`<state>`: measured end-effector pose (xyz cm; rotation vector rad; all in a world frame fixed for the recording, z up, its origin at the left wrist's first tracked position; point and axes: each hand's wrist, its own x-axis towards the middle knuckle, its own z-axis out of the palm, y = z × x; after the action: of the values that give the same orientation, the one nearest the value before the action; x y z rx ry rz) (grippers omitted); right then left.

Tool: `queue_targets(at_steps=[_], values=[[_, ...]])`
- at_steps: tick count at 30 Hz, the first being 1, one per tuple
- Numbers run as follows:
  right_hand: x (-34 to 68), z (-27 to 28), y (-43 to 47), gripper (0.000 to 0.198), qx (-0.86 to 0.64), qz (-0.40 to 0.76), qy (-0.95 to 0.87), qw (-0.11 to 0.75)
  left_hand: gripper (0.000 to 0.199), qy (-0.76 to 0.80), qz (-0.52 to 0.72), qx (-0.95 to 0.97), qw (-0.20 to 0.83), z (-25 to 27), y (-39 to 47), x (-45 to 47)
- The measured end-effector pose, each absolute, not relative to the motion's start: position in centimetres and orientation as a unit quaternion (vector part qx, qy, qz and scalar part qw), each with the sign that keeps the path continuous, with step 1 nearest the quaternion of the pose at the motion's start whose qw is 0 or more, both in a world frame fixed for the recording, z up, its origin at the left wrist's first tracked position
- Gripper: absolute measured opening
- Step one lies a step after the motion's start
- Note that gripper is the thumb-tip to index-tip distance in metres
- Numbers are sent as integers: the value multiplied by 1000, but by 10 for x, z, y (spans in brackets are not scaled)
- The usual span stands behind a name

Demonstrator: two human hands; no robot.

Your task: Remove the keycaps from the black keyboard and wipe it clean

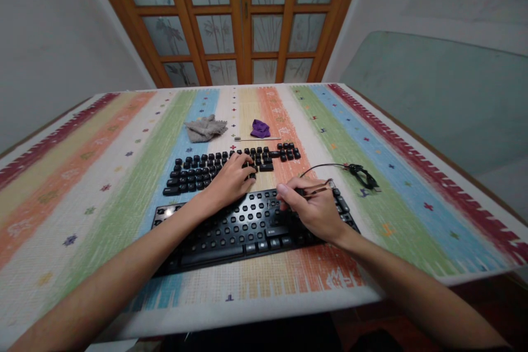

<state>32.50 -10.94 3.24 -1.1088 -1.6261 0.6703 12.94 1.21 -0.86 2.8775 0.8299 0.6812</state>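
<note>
A black keyboard point(247, 217) lies in front of me, with many of its keys off and the bare key posts showing on its left and middle. Behind it, loose black keycaps point(193, 171) stand in rows on the cloth. My left hand point(231, 179) reaches over the keyboard to these rows, its thumb and fingers closed around a keycap point(253, 175). Above the keyboard's right part, my right hand point(315, 206) is closed on thin metal tweezers point(317, 190), whose ends point away to the right. The palm hides some of the keys below.
A grey cloth point(205, 129) and a purple cloth point(260, 128) lie beyond the keycaps, with a thin brush-like stick point(256, 138) beside them. The keyboard's coiled cable point(363, 176) rests at the right. A striped tablecloth point(103, 203) covers the table.
</note>
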Motion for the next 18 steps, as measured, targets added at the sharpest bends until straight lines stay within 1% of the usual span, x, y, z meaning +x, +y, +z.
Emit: queue_targets(at_steps=[15,18], values=[[324,32,-108,38,-455,272,-690,493,16,268,224,936,34,-6,12,127],[328,33,-106,38,-449,281,-710,463,16,268,227,935,36,-3,11,127]])
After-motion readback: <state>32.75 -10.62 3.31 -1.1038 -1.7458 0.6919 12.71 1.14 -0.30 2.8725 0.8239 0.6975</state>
